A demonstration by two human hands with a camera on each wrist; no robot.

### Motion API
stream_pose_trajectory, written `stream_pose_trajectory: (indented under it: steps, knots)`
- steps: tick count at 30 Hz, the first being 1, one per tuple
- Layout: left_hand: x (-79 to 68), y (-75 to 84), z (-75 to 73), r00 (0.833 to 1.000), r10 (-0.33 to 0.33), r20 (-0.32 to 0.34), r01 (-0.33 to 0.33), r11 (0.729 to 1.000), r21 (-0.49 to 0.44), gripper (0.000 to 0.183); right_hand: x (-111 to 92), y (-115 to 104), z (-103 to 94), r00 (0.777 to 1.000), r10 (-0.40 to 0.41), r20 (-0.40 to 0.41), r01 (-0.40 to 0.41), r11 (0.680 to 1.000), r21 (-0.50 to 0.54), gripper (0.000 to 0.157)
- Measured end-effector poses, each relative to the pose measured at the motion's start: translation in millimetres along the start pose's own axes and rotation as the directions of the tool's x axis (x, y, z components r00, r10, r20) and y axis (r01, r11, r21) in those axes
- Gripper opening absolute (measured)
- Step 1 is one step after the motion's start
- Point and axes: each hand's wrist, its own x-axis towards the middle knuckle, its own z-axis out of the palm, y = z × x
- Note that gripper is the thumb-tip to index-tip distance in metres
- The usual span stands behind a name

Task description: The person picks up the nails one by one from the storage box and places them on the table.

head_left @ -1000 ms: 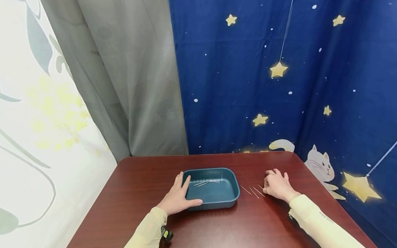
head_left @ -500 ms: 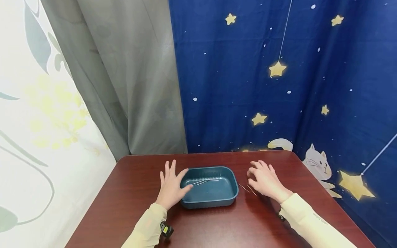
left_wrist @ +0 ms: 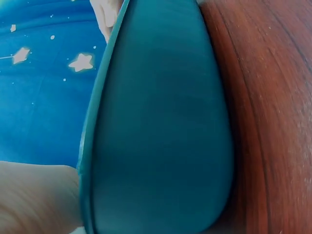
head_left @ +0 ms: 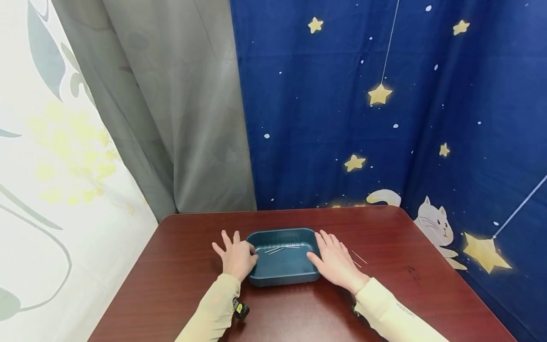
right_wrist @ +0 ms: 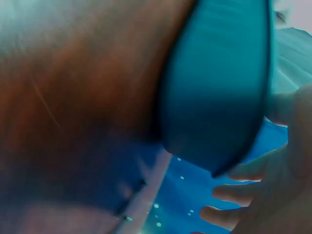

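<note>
A deep blue-green rectangular tray (head_left: pixel 284 268) sits on the table, with several thin silvery sticks (head_left: pixel 278 249) lying inside on its floor. My left hand (head_left: pixel 237 259) pinches the tray's left rim between thumb and index finger while its other fingers spread upward. Along the right rim lies my right hand (head_left: pixel 335 261), fingers extended and thumb over the tray's inner side; in the right wrist view its fingers are spread beside the tray wall (right_wrist: pixel 214 92). More thin sticks (head_left: pixel 359 257) lie on the table just right of that hand, which partly hides them.
The dark red wooden table (head_left: pixel 192 237) has rounded far corners. Behind it hang a grey curtain (head_left: pixel 209 142) and a blue star-patterned curtain (head_left: pixel 307 118). A small dark mark (head_left: pixel 412 272) shows on the tabletop at right.
My right hand has come left from the loose sticks to the tray's right rim. My left hand lifted slightly off the left side, then took hold of the left rim.
</note>
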Motion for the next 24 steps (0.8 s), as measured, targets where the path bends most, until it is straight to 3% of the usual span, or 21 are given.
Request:
stream_pose_trajectory:
  steps: [8, 12, 16, 24]
  knots:
    - [5.2, 4.2, 7.5, 0.999, -0.031, 0.016, 0.028, 0.986, 0.164, 0.02, -1.1, 2.5, 19.5, 0.999, 0.048, -0.004, -0.048, 0.999, 0.006, 0.078]
    - [12.9, 6.5, 14.4, 0.997, -0.049, 0.051, 0.036, 0.973, 0.228, 0.015, 2.1, 4.7, 22.1, 0.998, 0.069, 0.003, -0.069, 0.998, -0.009, 0.082]
    - [15.5, 10.1, 19.7, 0.994, -0.075, 0.084, 0.052, 0.966, 0.253, 0.014, 2.7, 3.6, 22.4, 0.995, 0.09, 0.032, -0.09, 0.996, -0.012, 0.08]
    - [9.9, 16.7, 24.8, 0.991, -0.103, 0.089, 0.076, 0.96, 0.268, 0.016, -1.1, 0.0, 19.8, 0.989, 0.121, 0.086, -0.119, 0.993, -0.021, 0.078]
